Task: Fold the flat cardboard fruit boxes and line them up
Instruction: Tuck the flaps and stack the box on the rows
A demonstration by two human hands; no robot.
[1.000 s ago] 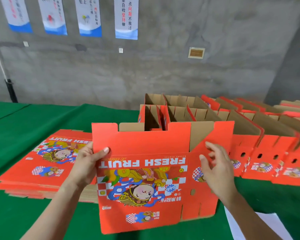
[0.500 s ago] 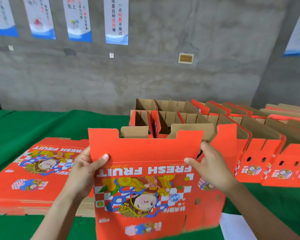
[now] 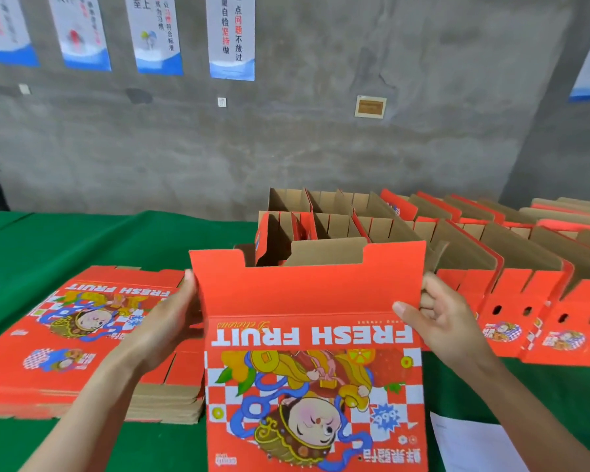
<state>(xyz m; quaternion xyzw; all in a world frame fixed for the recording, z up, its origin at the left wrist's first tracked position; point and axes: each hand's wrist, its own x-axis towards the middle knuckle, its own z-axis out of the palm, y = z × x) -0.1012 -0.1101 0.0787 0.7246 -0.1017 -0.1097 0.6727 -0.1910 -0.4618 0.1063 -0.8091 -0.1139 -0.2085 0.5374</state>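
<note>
Two hands are holding one red fruit box (image 3: 314,352) upright in the head view, low and in the middle of the picture, just in front of the person. Its printed front is facing the camera upside down, with the words FRESH FRUIT and a cartoon figure reading inverted. The top flap is standing up, and brown cardboard is showing behind its notched edge.

The left hand (image 3: 164,321) is lying flat against the box's left side, its fingers stretched straight upward along the edge and pressing on it. The right hand (image 3: 447,321) is gripping the right edge: the thumb is resting on the red front near the flap's crease, while the fingers are curling round behind the panel.

A stack of flat boxes (image 3: 65,335) is lying to the left on the green cloth (image 3: 82,240), with its printed faces up and brown layered edges showing at the near side. It is sitting just beside the left forearm.

Several folded boxes (image 3: 525,301) are standing open in rows behind and to the right of the held box, reaching toward the right border. Their brown insides are facing up, and their red fronts are showing small dark holes.

A white sheet (image 3: 470,444) is lying on the cloth at the lower right, under the right forearm. Four posters (image 3: 230,35) with blue lower bands are hanging on the grey wall (image 3: 321,148), and a small framed plaque (image 3: 370,106) is hanging to their right.
</note>
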